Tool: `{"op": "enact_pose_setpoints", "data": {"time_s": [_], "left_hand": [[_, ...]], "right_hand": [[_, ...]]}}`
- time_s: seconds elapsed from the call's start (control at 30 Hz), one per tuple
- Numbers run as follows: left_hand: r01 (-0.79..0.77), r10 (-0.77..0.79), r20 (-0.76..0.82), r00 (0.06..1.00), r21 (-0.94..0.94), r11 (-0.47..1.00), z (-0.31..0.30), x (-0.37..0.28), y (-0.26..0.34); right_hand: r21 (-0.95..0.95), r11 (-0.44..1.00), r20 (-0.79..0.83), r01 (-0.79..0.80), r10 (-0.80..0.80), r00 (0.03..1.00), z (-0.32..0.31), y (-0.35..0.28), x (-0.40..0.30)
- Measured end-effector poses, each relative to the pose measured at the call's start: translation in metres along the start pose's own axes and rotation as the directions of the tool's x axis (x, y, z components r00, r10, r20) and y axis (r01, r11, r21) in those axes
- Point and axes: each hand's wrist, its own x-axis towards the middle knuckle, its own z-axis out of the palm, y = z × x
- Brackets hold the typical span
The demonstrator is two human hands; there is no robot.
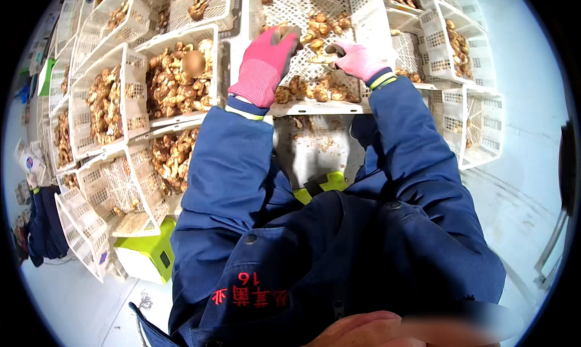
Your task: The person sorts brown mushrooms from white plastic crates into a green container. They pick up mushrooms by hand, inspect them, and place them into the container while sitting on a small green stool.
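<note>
A white perforated plastic crate lies before me, with brown mushrooms scattered over its slatted floor. More mushrooms line its near wall. My left hand, in a bright pink glove, reaches over the crate's left side. Its fingers curl down beside mushrooms, and whether they hold one is hidden. In a paler pink glove, my right hand is over the right half of the crate. Its thumb and finger pinch the end of a pale-stemmed mushroom.
To the left, white crates hold heaped mushrooms; a lime-green and white box stands below them. More crates are on the right. Soil crumbs lie on a grey surface between my legs. Another person's dark-clothed body appears far left.
</note>
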Motion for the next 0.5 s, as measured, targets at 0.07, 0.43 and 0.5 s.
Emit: {"op": "enact_pose_setpoints", "data": {"time_s": [0.07, 0.43, 0.5], "left_hand": [[-0.105, 0.073, 0.134, 0.988, 0.251, 0.962, 0.012, -0.005, 0.012], [0.263, -0.142, 0.471, 0.871, -0.201, 0.944, 0.041, -0.015, 0.004], [0.321, -0.14, 0.518, 0.844, -0.279, 0.905, 0.046, -0.018, 0.015]], "right_hand": [[0.09, 0.981, -0.211, 0.17, -0.148, 0.966, -0.029, -0.007, -0.034], [0.704, 0.568, -0.432, 0.425, -0.132, 0.892, -0.05, -0.018, -0.081], [0.9, 0.257, -0.316, 0.352, -0.169, 0.933, -0.042, 0.001, -0.059]]}}
